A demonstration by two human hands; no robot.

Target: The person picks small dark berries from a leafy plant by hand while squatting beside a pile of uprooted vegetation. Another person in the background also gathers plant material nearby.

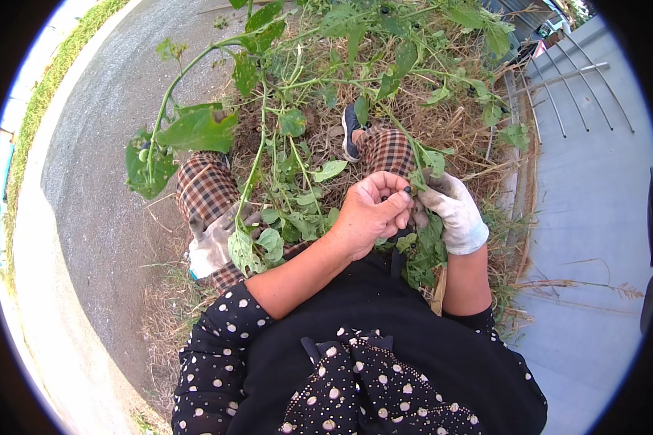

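Note:
My bare left hand [371, 211] reaches across my lap, its thumb and forefinger pinching a small black berry [407, 190]. Another dark berry [384, 199] shows between its fingers. Just to the right, my right hand [453, 209] wears a soiled white knit glove and grips a leafy stem [401, 126]; its fingertips are partly hidden by leaves. The two hands nearly touch. The berry plant [263, 128], with hole-eaten green leaves, spreads over my legs and the ground before me. An off-hand work glove [213, 243] lies on my left thigh, partly behind leaves.
Dry grass [451, 144] covers the ground around my shoe [351, 133]. A paved road [109, 163] curves along the left. At right stands a grey panel [587, 196] with a metal rack of bars [568, 81] against it. Green and black berries [143, 155] hang at the left.

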